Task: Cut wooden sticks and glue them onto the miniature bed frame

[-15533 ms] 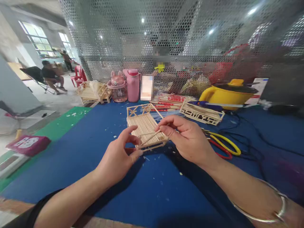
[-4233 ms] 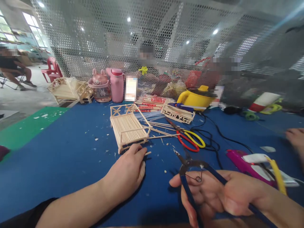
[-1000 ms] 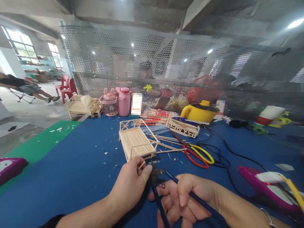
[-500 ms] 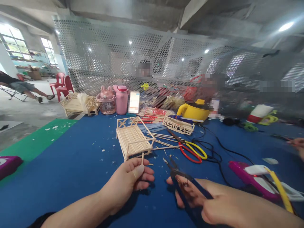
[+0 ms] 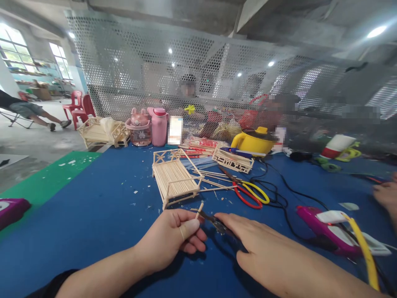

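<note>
My left hand (image 5: 173,238) is closed, pinching a short wooden stick (image 5: 200,208) that points up from between thumb and fingers. My right hand (image 5: 263,252) grips blue-handled cutting pliers (image 5: 217,223), with their jaws right at the stick's base. Just beyond my hands, a small bed-shaped model made of thin wooden sticks (image 5: 173,178) lies on the blue table cover (image 5: 102,207). Loose sticks (image 5: 214,182) lie to its right.
Red-and-yellow scissors (image 5: 251,192) and black cables (image 5: 288,194) lie right of the model. A purple glue gun (image 5: 331,227) sits at right, where another person's hand (image 5: 386,196) shows. Pink bottles (image 5: 151,126), a yellow pot (image 5: 254,142) and other stick frames (image 5: 232,159) stand before the mesh screen.
The pliers came in again from the right to the stick in my left hand. The stick has tilted slightly toward them. A second ago the jaws were also at my left fingertips.
</note>
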